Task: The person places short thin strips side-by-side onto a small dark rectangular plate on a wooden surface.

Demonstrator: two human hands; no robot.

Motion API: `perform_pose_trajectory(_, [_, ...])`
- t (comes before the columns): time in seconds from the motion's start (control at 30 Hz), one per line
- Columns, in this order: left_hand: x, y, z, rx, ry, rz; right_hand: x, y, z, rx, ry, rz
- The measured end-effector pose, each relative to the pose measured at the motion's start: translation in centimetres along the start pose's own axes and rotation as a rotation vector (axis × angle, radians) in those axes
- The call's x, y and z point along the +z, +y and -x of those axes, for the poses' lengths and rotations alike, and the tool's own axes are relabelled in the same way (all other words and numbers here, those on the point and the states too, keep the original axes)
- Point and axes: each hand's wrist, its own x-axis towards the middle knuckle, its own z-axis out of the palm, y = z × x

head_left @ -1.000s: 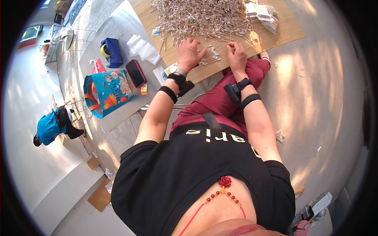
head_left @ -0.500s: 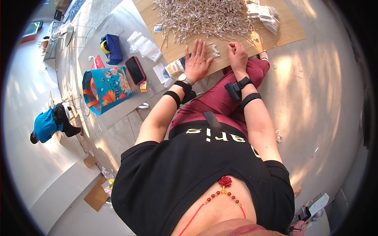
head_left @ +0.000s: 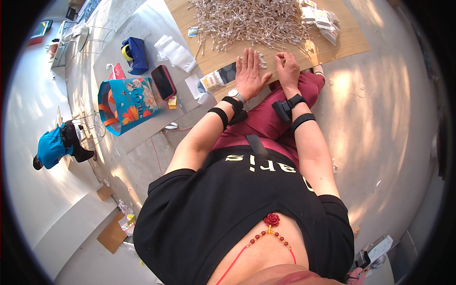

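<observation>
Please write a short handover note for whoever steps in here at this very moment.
Left hand: open, flat, palm down on the wooden board, fingers spread, holding nothing.
Right hand: loosely curled on the board's near edge; whether it pinches anything cannot be told.
Pile of cotton swabs lies loose just beyond both hands.
Filled packets lie at the board's far right; one more packet beside the left hand.
Most swabs remain loose.

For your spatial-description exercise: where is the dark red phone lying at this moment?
In the head view, the phone lies on the grey mat to the person's left, between the colourful bag and the wooden board.
</observation>
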Motion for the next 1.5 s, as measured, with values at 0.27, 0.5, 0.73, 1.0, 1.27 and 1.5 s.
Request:
perform_pose_trajectory(0.27, [-0.6,-0.4,1.0,0.089,-0.042,-0.013,0.2,-0.1,0.3,-0.222,-0.006,0.153])
perform_pose_trajectory(0.5, [-1.6,-2.0,1.7,-0.029,0.055,-0.023,0.2,-0.4,2.1,-0.331,-0.117,0.485])
perform_pose_trajectory(0.73, [-2.1,-3.4,3.7,-0.126,0.075,-0.056,1.1,0.0,3.2,-0.330,-0.303,0.773])
perform_pose_trajectory(1.0, [-1.6,-3.2,3.0,-0.133,0.040,-0.149,1.8,-1.0,2.8,-0.316,-0.389,0.909])
perform_pose_trajectory(1.27, [-1.2,-2.8,2.9,-0.140,0.013,-0.158,2.2,-1.3,3.0,-0.342,-0.435,0.897])
perform_pose_trajectory(1.5, [-1.2,-2.9,2.9,-0.138,0.002,-0.150,2.7,-1.5,3.0,-0.359,-0.458,0.897])
